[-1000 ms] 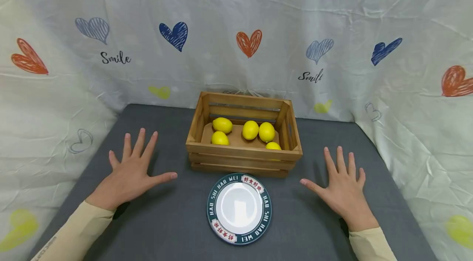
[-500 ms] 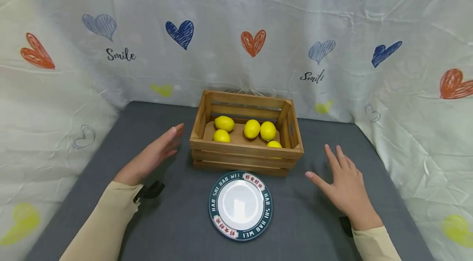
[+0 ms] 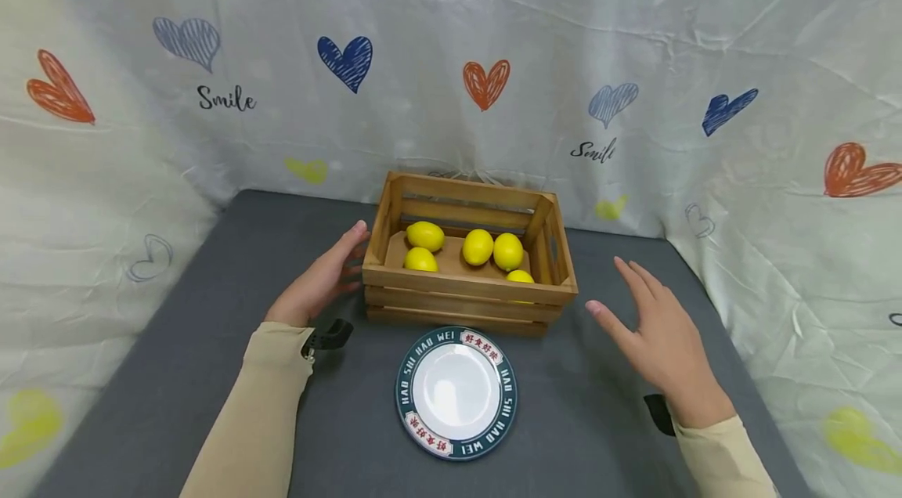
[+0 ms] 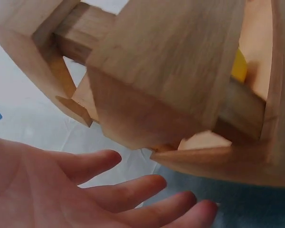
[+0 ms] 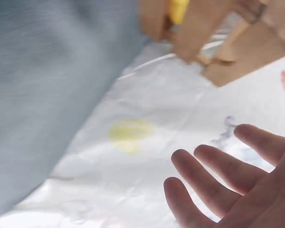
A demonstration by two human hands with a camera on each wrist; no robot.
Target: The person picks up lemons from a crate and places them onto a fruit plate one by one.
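Observation:
A wooden slatted crate (image 3: 468, 290) holding several yellow lemons (image 3: 478, 247) stands at the back centre of the table. Beside its left end is my left hand (image 3: 317, 279), fingers extended; in the left wrist view the fingers of this hand (image 4: 99, 194) lie close to the slats (image 4: 156, 61), and contact cannot be told. My right hand (image 3: 662, 341) hovers to the right of the crate with a gap between them, fingers fairly straight and thumb spread. In the right wrist view the hand (image 5: 237, 185) holds nothing, and the crate end (image 5: 256, 42) shows beyond it.
A round plate (image 3: 456, 391) with a dark green lettered rim lies just in front of the crate. The grey table (image 3: 352, 420) is bordered behind and at the sides by a white cloth (image 3: 416, 12) printed with hearts.
My left hand has turned from palm-down and moved right to the crate's left end. My right hand has drawn its fingers closer together and tilted inward. Crate and plate have stayed in place.

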